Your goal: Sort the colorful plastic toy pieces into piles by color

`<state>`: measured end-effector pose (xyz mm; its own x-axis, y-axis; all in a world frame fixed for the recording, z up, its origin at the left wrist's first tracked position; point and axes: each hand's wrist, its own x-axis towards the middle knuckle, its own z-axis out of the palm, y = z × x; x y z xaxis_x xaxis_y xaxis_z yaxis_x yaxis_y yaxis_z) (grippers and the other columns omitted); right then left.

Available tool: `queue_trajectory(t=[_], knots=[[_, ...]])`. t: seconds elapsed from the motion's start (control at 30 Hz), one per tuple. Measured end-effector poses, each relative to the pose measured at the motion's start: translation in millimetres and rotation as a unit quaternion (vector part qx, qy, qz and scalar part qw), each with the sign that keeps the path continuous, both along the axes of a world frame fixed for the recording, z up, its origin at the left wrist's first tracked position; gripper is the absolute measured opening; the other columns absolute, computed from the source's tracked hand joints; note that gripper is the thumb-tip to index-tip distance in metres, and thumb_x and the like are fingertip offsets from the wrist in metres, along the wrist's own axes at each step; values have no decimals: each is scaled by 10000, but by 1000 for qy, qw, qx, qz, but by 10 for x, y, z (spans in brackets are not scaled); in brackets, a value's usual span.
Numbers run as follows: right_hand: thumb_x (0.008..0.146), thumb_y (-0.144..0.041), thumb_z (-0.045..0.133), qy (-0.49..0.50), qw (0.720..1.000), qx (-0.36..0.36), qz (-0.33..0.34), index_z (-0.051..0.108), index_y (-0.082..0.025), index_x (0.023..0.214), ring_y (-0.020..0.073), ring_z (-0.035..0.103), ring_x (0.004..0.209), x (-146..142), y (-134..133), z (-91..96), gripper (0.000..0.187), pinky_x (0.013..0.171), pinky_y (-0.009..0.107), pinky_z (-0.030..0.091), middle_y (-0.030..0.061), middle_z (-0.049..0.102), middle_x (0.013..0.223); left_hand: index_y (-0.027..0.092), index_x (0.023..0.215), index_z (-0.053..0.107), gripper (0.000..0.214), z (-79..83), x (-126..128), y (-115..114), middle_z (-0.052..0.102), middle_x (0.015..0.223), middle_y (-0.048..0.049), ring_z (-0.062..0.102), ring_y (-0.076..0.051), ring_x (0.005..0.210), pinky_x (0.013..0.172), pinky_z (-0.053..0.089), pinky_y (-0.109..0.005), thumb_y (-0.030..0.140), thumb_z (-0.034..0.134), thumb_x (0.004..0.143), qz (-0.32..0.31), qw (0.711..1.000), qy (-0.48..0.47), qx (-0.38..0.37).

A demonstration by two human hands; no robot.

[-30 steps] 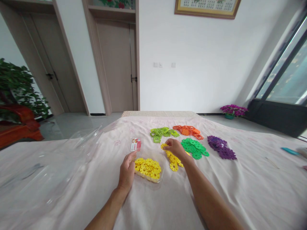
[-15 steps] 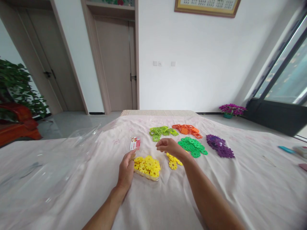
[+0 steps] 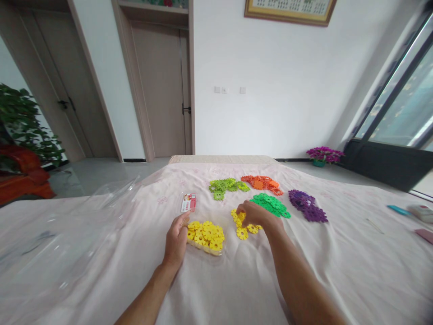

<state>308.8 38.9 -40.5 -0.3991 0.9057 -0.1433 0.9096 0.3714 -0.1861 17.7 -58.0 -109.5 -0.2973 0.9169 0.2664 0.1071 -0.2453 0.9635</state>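
Note:
A clear plastic box (image 3: 204,249) full of yellow snowflake discs (image 3: 207,232) lies on the cloth in front of me. My left hand (image 3: 176,237) grips its left side, thumb near the rim. To the right of the box is a loose group of yellow snowflake discs (image 3: 242,233). My right hand (image 3: 253,213) reaches down onto this group, fingers bent and pinching at a disc; the fingertips are partly hidden. Just behind that hand is a pile of green snowflake discs (image 3: 272,204). A label card (image 3: 188,202) shows beyond my left hand, at the box's far side.
Light green pieces (image 3: 221,186), orange pieces (image 3: 261,183) and purple pieces (image 3: 308,206) lie in piles farther back. Clear plastic sheeting (image 3: 67,239) spreads over the left of the pink cloth (image 3: 216,293). A blue object (image 3: 399,210) lies at the far right.
My right hand has moved right and down, from above the far side of the box to the loose yellow discs. My left hand stays on the box.

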Motion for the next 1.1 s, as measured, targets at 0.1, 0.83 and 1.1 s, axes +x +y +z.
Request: queue_trajectory(t=[0.1, 0.83, 1.1], knots=[[591, -212, 801, -2, 1000, -2, -8, 696, -222, 1005, 216, 593, 971, -19, -23, 14, 427, 744, 243, 417, 49, 627, 1057, 169, 1213, 631, 498, -16, -4, 3, 634, 1293, -80, 578, -212, 1216, 1089, 406, -391, 98, 445, 758, -1, 1000, -4, 0], [560, -212, 777, 70, 996, -44, -25, 705, -212, 900, 153, 593, 751, 48, 20, 25, 348, 586, 221, 352, -12, 682, 843, 178, 1219, 631, 501, 4, 1, 1, 633, 1296, -76, 580, -212, 1215, 1086, 409, -387, 99, 444, 761, -3, 1000, -2, 2], [661, -279, 683, 236, 971, 3, -48, 679, -172, 755, 124, 542, 629, 30, -17, 199, 143, 554, 230, 341, -21, 631, 679, 181, 1183, 654, 476, 13, -6, -7, 661, 1243, -67, 597, -207, 1180, 1090, 400, -378, 99, 461, 756, 12, 1000, 12, 5]])
